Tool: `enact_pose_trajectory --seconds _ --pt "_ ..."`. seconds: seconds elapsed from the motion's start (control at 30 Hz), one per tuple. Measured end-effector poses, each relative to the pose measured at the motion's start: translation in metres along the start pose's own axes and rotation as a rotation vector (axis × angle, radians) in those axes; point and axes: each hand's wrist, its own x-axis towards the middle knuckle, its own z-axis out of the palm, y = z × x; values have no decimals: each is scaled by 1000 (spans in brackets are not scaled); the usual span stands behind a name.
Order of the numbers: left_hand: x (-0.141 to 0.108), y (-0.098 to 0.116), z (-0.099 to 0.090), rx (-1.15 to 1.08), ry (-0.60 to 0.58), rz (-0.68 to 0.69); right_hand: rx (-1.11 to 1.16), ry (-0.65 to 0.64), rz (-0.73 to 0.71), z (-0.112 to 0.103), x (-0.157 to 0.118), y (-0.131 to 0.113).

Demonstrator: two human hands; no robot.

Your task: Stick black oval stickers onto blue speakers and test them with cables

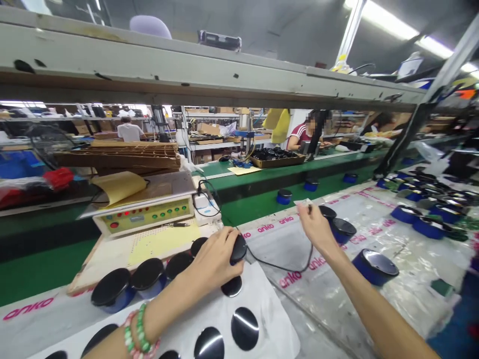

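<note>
A plastic-sheeted bench (322,299) is filling the foreground; near its far edge, the left hand (215,259), arching palm-down, is clasping a squat, glossy black-topped round container (238,249), whose axis is leaning so the face is pointing up and rightward. The right hand (313,224), raised and nearly closed, is pinching a pale, film-like scrap (302,203).

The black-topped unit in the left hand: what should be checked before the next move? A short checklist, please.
1. Left hand's grip on the black-topped unit: ok, fingers curl around it.
2. Unit's underside undamaged: cannot tell, it is hidden.
3. Right hand free of scraps: cannot tell; a pale scrap shows at its fingertips, perhaps pinched.
4. Space between the hands free of cable: not ok, a black cable loops there.
5. Nearest loose black discs flat and apart on the white sheet: ok.
</note>
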Motion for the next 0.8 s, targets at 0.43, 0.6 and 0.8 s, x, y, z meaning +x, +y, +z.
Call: enact_pose_trajectory --seconds 0.43,0.6,0.8 --pt "-17 -19 -19 -154 -213 -149 -125 -251 42 75 102 -23" --pt "-21 5 -28 -923 88 -185 65 -473 -296 39 17 -99" --pt "-60 42 -35 -1619 132 -321 195 -549 -783 -39 -107 -149"
